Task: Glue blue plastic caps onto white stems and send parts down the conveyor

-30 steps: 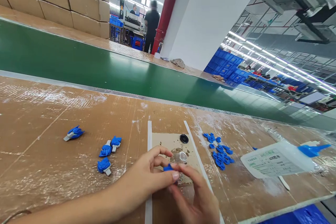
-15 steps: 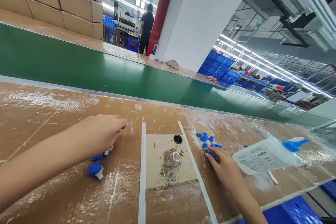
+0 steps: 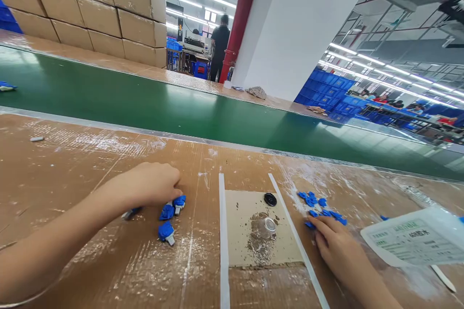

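On the left, my left hand (image 3: 154, 184) is curled palm down, its fingertips closed at a small blue-and-white piece (image 3: 179, 202); the fingers are partly hidden. Two similar pieces lie close by, one of them a blue-topped piece (image 3: 166, 231) with a white stub. My right hand (image 3: 337, 246) pinches a small blue piece (image 3: 310, 225) at the edge of a loose pile of blue pieces (image 3: 314, 200). Between the hands, a small clear cup (image 3: 267, 226) sits on a wet, spattered beige board (image 3: 235, 246), with a black round cap (image 3: 270, 199) behind it.
White tape strips (image 3: 224, 236) flank the board. A translucent labelled bottle (image 3: 413, 239) lies at the right beside a white stick (image 3: 444, 277). A green conveyor belt (image 3: 152, 101) runs behind the table. Stacked cartons (image 3: 101, 19), a pillar and a standing person (image 3: 219, 48) are beyond.
The view has swung left. My left hand has moved down and left over the table to the blue-and-white pieces. My right fingers have drawn together at the near edge of the blue pile.
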`<state>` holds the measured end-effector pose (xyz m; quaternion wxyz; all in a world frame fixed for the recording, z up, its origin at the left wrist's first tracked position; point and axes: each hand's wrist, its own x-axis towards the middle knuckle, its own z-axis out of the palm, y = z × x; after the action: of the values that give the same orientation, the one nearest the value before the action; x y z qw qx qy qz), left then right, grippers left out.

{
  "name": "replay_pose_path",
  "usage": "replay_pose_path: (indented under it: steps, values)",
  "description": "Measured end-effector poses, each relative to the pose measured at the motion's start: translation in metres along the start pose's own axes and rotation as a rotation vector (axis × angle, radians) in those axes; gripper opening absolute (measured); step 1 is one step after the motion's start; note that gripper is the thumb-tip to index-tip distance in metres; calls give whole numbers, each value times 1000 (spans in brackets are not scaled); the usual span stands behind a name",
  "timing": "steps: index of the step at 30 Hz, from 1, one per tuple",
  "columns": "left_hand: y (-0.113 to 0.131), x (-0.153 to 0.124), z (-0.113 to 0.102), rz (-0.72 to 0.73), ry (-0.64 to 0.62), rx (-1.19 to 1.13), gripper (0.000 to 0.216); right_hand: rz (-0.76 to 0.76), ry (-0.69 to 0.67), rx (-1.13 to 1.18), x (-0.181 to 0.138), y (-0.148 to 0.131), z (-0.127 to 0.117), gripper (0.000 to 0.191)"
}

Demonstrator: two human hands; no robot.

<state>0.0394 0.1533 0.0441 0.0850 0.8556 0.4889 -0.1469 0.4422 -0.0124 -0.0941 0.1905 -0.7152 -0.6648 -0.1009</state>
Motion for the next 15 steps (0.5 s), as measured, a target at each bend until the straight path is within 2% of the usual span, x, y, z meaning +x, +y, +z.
replay_pose_path:
  steps: [2, 6, 11, 15]
  values:
    - [11, 0, 5, 23, 1, -17, 33, -47, 11, -1, -6, -5, 2, 40]
    - [25, 1, 17, 54, 5, -15, 25, -82, 18, 19, -15, -15, 2, 38]
    - [29, 7, 24, 128, 50, -42, 28, 28, 38, 38, -9, -27, 1, 47]
    - [32, 11, 25, 157, 85, -111, 25, 101, 29, 110, -2, -29, -1, 42]
